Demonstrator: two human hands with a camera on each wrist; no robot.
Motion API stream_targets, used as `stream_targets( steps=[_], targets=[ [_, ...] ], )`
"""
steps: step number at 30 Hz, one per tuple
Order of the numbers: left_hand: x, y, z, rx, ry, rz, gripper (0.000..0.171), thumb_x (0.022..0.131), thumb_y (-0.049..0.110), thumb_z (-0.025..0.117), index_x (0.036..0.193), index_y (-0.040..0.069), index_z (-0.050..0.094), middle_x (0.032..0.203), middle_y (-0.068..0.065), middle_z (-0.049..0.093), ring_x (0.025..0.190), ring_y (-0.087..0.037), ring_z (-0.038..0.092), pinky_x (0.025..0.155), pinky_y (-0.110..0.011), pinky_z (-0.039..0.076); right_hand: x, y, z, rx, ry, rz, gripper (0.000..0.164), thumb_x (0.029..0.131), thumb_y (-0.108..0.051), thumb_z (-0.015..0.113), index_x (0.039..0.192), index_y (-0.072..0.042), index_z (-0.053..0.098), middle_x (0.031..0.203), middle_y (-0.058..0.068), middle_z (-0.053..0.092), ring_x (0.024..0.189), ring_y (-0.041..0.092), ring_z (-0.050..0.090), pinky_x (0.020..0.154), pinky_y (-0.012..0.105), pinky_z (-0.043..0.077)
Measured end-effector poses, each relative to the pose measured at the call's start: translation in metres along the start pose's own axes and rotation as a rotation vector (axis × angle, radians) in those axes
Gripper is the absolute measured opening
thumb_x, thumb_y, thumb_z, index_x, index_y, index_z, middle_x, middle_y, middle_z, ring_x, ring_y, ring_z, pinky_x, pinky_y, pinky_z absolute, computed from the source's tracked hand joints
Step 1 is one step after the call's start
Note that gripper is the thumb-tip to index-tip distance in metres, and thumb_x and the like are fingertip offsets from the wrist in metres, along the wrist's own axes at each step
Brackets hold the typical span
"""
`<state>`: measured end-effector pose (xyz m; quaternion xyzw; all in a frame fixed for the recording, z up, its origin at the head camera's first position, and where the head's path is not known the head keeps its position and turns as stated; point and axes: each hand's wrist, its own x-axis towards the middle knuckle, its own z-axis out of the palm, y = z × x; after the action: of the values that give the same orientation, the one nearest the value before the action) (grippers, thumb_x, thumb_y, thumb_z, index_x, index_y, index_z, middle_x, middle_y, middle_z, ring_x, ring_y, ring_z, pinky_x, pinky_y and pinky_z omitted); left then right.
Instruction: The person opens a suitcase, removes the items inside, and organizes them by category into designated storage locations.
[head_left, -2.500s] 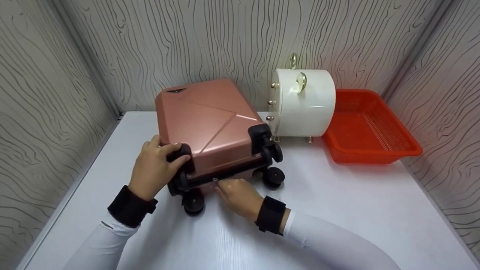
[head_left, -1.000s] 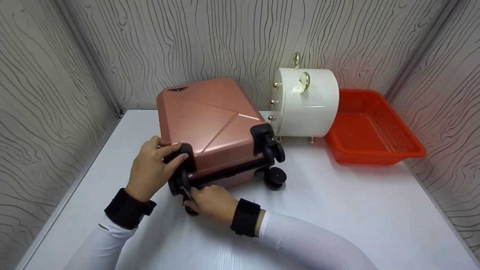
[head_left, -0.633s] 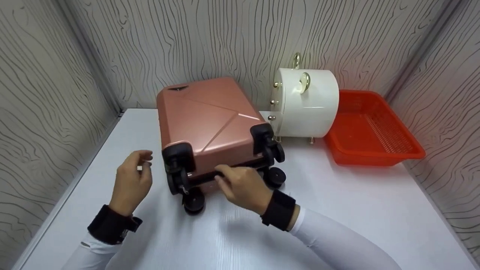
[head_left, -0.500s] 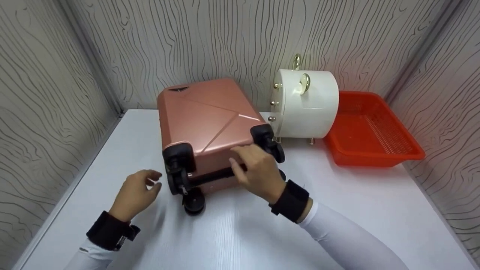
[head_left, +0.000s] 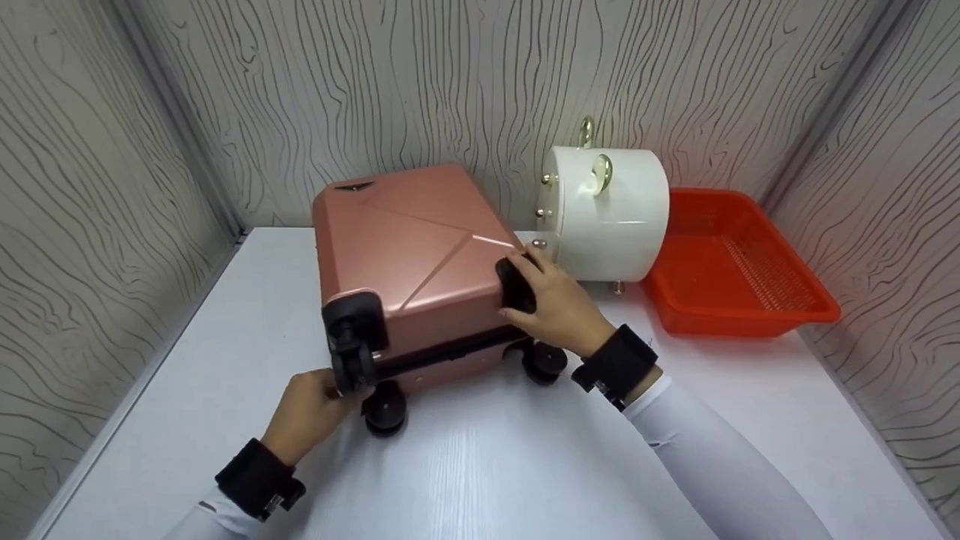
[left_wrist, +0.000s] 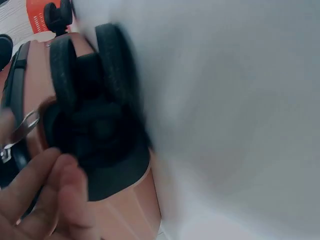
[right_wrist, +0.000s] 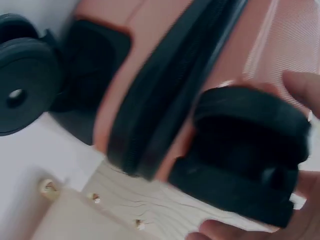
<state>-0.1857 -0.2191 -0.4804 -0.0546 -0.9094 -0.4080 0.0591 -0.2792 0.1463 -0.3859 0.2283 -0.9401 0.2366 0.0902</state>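
A rose-pink hard-shell suitcase [head_left: 420, 240] lies on its side, its wheeled end facing me. My right hand [head_left: 562, 309] grips its upper right black corner, fingers over the top and thumb at the near face. By the left wheels, my left hand [head_left: 304, 412] reaches in behind the upper left wheel [head_left: 354, 371], which hides its fingertips in the head view. The left wrist view shows a metal zipper pull [left_wrist: 25, 131] between the blurred thumb and the bent fingers [left_wrist: 72, 187], with a gap between fingers and pull. A black zipper band [head_left: 450, 351] runs across the suitcase's end.
A white drum-shaped container [head_left: 615, 217] with gold handles and small feet stands close to the suitcase's right. Behind and right of it sits a red plastic basket [head_left: 739, 322]. Wood-patterned panels [head_left: 420, 82] enclose the white table [head_left: 465, 480] at the back and sides.
The right hand worked along the zipper band to the left wheels, then moved right onto the right corner. The left hand let go of the left corner and came down beside the left wheels.
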Motion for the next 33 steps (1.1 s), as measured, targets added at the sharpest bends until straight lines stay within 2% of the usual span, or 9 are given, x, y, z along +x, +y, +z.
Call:
stream_targets(
  steps=[2,5,11,15,18,23,28,33],
  targets=[
    [-0.001,0.000,0.003,0.008,0.027,0.012,0.024,0.094,0.009,0.081,0.073,0.012,0.070,0.065,0.006,0.060,0.062,-0.010,0.050,0.059,-0.025,0.042,-0.001,0.003,0.001,0.025,-0.001,0.010,0.078,0.099,-0.030,0.079,0.165,-0.009,0.044,0.174,0.027,0.032,0.146,0.056,0.051,0.117,0.069,0.045],
    [-0.002,0.002,0.007,0.035,0.051,0.066,0.027,0.094,0.006,0.079,0.072,0.013,0.066,0.066,0.005,0.062,0.063,-0.009,0.052,0.060,-0.025,0.044,-0.001,0.005,0.003,0.042,0.030,0.005,0.066,0.104,-0.025,0.071,0.163,-0.008,0.047,0.173,0.026,0.035,0.142,0.056,0.055,0.116,0.066,0.047],
    [-0.002,0.006,0.014,0.107,0.167,0.139,0.031,0.088,0.023,0.091,0.070,0.014,0.068,0.065,0.001,0.069,0.058,-0.008,0.053,0.056,-0.029,0.046,-0.001,0.004,0.005,0.035,0.090,-0.013,0.059,0.104,-0.018,0.068,0.159,-0.004,0.052,0.171,0.027,0.039,0.141,0.055,0.056,0.118,0.063,0.046],
    [-0.002,0.004,0.016,0.142,0.231,0.186,0.036,0.089,0.017,0.087,0.064,0.016,0.061,0.058,0.003,0.061,0.055,-0.008,0.048,0.053,-0.030,0.043,-0.003,0.004,0.006,0.038,0.085,-0.011,0.060,0.104,-0.018,0.067,0.160,-0.004,0.051,0.171,0.028,0.037,0.140,0.056,0.057,0.117,0.063,0.047],
    [-0.005,-0.001,0.017,0.164,0.238,0.265,0.032,0.089,0.008,0.083,0.068,0.015,0.061,0.061,0.004,0.061,0.057,-0.006,0.048,0.053,-0.029,0.044,-0.004,0.003,0.009,0.042,0.085,-0.012,0.060,0.105,-0.018,0.066,0.160,-0.004,0.050,0.171,0.028,0.037,0.139,0.056,0.057,0.117,0.062,0.047],
    [-0.007,-0.010,0.017,0.225,0.241,0.409,0.016,0.087,-0.003,0.079,0.084,0.010,0.070,0.075,0.002,0.067,0.066,-0.007,0.060,0.058,-0.028,0.052,-0.004,0.004,0.009,0.034,0.106,-0.019,0.057,0.105,-0.016,0.065,0.159,-0.003,0.052,0.170,0.029,0.039,0.137,0.056,0.059,0.115,0.062,0.050],
    [-0.009,-0.017,0.011,0.334,0.307,0.510,0.015,0.083,-0.001,0.083,0.094,0.006,0.077,0.083,-0.004,0.074,0.066,-0.013,0.065,0.058,-0.028,0.054,-0.004,0.003,0.010,0.028,0.097,-0.020,0.058,0.105,-0.016,0.064,0.160,-0.003,0.050,0.170,0.029,0.039,0.134,0.056,0.062,0.113,0.062,0.051],
    [-0.007,-0.021,0.004,0.408,0.371,0.596,0.013,0.078,0.004,0.085,0.089,0.005,0.080,0.083,-0.006,0.077,0.066,-0.016,0.069,0.054,-0.031,0.054,-0.004,0.001,0.010,0.020,0.082,-0.018,0.059,0.105,-0.016,0.065,0.161,-0.003,0.050,0.170,0.029,0.039,0.131,0.056,0.063,0.112,0.062,0.053]
  ],
)
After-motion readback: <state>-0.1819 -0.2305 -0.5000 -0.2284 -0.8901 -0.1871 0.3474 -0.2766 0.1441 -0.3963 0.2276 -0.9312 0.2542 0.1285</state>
